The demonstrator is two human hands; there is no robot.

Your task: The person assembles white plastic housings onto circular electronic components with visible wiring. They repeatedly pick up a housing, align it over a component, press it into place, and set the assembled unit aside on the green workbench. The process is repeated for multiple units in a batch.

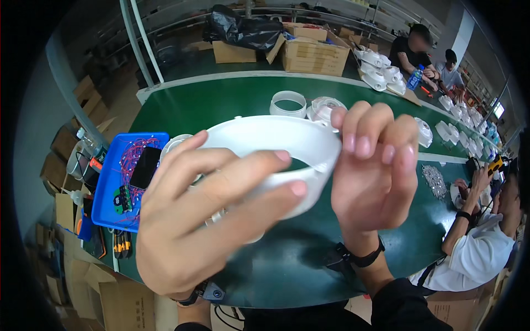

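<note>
Close before me, above the green table (265,281), a wide white plastic ring (276,128) is held tilted between both hands. My left hand (199,226) grips its left and near side, with the fingers laid across the wall. At the ring's right end, my right hand (375,182) pinches the rim with its fingers curled. Partly hidden behind my left hand are more white parts, one of them a round piece (175,144). Beyond the held ring, a smaller white ring (288,110) stands beside a white round housing (326,106).
A blue tray (102,212) on the left holds tangled wires, a black flat device and green circuit boards. Screwdrivers (122,243) lie near it. To the right are a heap of small metal parts (434,182) and a co-worker's arm (461,226). Cardboard boxes (314,55) stand behind.
</note>
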